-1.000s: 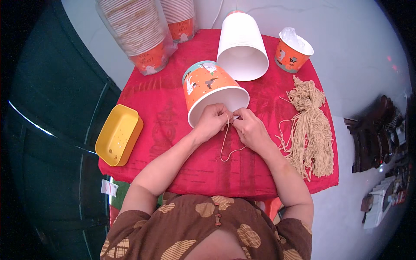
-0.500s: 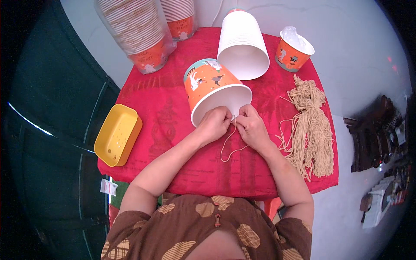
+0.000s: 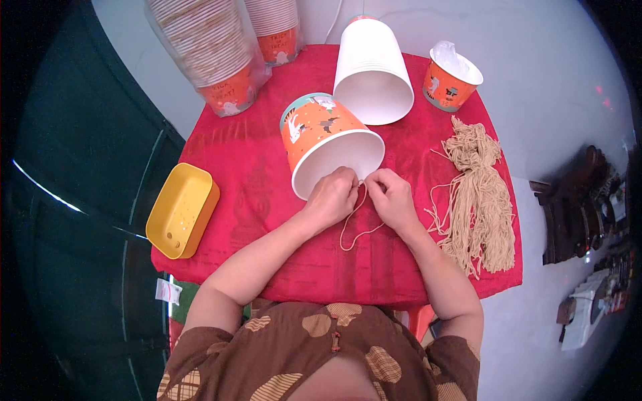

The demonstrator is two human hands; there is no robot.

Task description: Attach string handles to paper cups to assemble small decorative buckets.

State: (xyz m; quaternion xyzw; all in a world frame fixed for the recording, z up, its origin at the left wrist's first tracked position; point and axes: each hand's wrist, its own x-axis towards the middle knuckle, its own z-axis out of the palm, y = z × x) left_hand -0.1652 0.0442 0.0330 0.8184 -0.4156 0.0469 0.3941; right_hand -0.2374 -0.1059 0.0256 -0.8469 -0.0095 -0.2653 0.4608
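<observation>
An orange printed paper bucket [image 3: 319, 134] lies on its side on the red tablecloth [image 3: 261, 194], its white open mouth facing me. My left hand [image 3: 332, 198] presses against the bucket's near rim and pinches a beige string [image 3: 354, 227]. My right hand [image 3: 390, 198] pinches the same string close beside it, just at the rim. The string hangs in a loop onto the cloth below both hands.
A bundle of beige strings [image 3: 478, 200] lies at the right. A white bucket stack [image 3: 372, 72] lies behind, a small orange cup [image 3: 451, 76] at back right, wrapped cup stacks [image 3: 214, 47] at back left, a yellow tray [image 3: 182, 209] at the left edge.
The orange bucket has tipped a little and its mouth sits slightly more to the right. Both hands stay at its rim with the string, fingers working closer together.
</observation>
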